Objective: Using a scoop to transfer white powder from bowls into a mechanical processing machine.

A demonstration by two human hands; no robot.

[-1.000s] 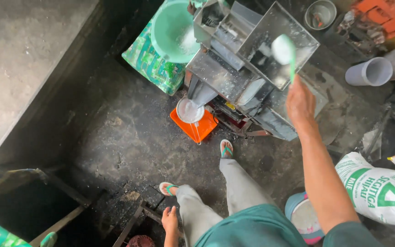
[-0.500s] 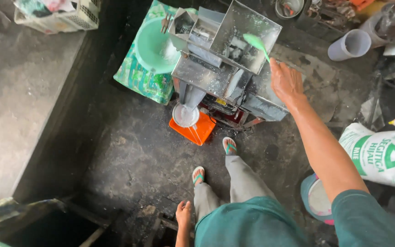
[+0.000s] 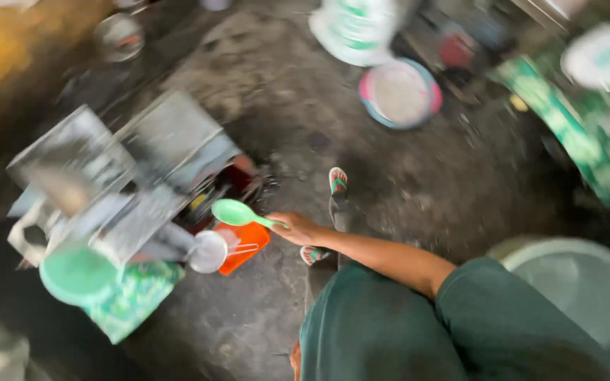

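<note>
Gripping the thin handle of a green scoop (image 3: 240, 212), the right hand (image 3: 296, 227) has its fingers pinched closed around it. The scoop's long axis runs out leftward from the hand, bowl end nearest the grey metal machine (image 3: 125, 176), above the orange tray (image 3: 247, 247). No left hand shows.

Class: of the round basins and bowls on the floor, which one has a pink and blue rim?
The basin at top centre, beside the white sack; the others look green or pale.
</note>
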